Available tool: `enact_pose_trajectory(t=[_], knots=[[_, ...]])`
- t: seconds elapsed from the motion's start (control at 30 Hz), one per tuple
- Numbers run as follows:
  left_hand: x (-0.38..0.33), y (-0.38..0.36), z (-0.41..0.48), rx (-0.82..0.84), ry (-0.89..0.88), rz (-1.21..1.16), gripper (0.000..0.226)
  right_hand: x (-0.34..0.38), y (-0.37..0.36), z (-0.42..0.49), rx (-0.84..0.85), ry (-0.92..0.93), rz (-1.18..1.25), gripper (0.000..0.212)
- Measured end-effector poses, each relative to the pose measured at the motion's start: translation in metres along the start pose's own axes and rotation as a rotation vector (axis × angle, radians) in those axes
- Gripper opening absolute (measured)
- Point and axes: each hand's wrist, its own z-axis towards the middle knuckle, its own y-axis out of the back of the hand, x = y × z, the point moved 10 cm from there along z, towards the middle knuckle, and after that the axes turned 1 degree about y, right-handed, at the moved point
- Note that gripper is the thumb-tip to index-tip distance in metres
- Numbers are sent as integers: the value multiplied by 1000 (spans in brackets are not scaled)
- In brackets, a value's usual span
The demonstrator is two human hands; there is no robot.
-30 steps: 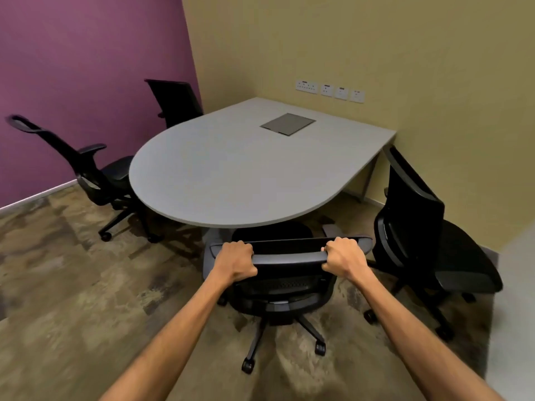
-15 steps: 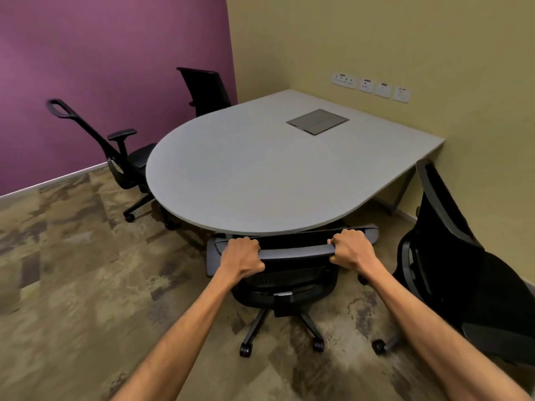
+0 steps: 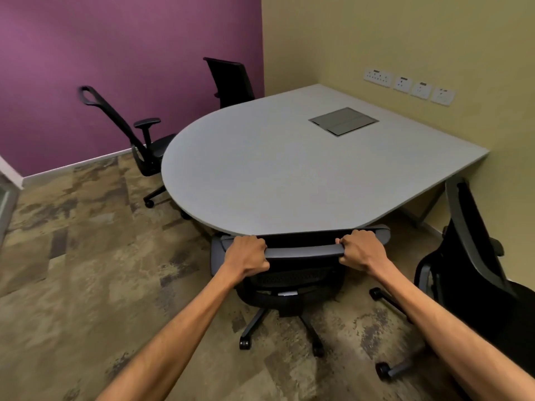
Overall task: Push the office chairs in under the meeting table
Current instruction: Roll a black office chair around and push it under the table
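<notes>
Both hands, left (image 3: 246,257) and right (image 3: 362,250), are clamped on the top rail of the near chair (image 3: 292,273) at 6 o'clock, its seat tucked under the grey counter (image 3: 260,169), with another chair (image 3: 474,270) sitting out at 3 o'clock.

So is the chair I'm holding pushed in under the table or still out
In. The held chair's backrest top meets the table edge and its seat is hidden beneath, both hands, left hand and right hand, gripping it.

Four office chairs (image 3: 301,273), one meeting table (image 3: 289,175), two hands (image 3: 247,254).
</notes>
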Motion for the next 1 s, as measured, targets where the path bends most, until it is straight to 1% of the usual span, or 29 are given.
enact_pose_trajectory(t=[0.1, 0.17, 0.4, 0.57, 0.63, 0.7, 0.8, 0.9, 1.0], knots=[[-1, 1, 3, -25, 6, 20, 21, -1, 2, 2, -28, 28, -1, 23], [4, 0, 6, -37, 17, 11, 22, 2, 1, 4, -9, 56, -4, 24], [10, -1, 26, -22, 42, 33, 25, -8, 4, 23, -14, 107, -10, 27], [26, 3, 33, -31, 79, 70, 24, -1, 13, 38, -43, 126, 37, 28], [30, 2, 33, -22, 81, 91, 24, 1, 15, 40, -75, 119, 57, 33], [32, -3, 27, 4, 80, 109, 30, 5, 10, 36, -78, 131, 83, 34], [39, -20, 7, 40, 86, 127, 40, 23, -3, 22, -47, 179, 115, 29], [49, -22, 0, 36, 103, 120, 35, 32, -6, 26, -49, 183, 121, 30], [53, -22, 2, 27, 101, 114, 33, 32, -7, 33, -54, 150, 129, 30]])
